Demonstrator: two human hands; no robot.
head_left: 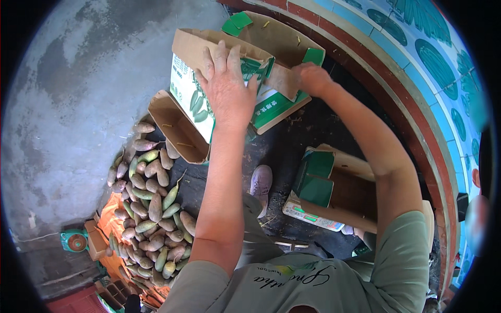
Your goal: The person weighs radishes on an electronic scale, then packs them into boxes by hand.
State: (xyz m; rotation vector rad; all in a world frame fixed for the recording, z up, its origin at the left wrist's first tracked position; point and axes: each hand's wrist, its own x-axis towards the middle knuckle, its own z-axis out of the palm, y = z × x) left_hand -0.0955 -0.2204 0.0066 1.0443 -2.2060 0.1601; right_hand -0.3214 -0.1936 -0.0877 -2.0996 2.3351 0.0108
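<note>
My left hand (228, 88) lies with fingers spread across the upper side of a white and green cardboard box (182, 78). Its palm touches the printed side and its fingertips reach the brown inner face. To the right, my right hand (311, 80) is closed at a brown cardboard flap (282, 81), its fingertips partly hidden. Behind both hands stands another open carton (271, 31) with green corner pieces. Against the white box's lower left rests a narrow open brown box (180, 128).
A heap of long green and brownish radish-like roots (156, 208) lies at left, partly on orange sheeting (109, 219). Another open carton (334, 182) sits near my right arm. My shoe (261, 180) is between them. A tiled wall (433, 104) curves along the right.
</note>
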